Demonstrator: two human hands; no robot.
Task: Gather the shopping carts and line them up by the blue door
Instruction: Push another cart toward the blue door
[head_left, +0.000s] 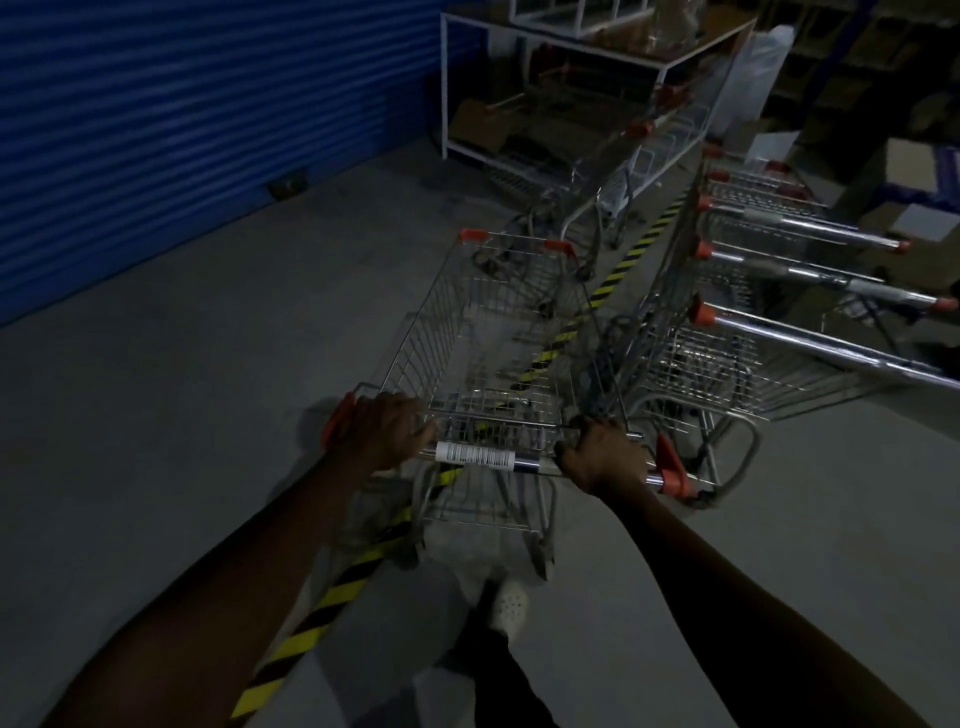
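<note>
The left grip (387, 434) and right grip (597, 457) were each curled round the chrome handlebar (475, 456) of a silver wire shopping cart (493, 332), standing on the concrete floor (182, 415) beside nested carts (727, 353), near the blue roller door (182, 130). Rigid, empty, likely light-rolling; the bar's ends suited steering.

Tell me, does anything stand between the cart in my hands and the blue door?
Nothing visible does. Only bare grey concrete floor lies between the silver wire shopping cart, held by the left hand and right hand, and the blue roll-up door on its left. The row of nested silver carts stands to its right.
</note>
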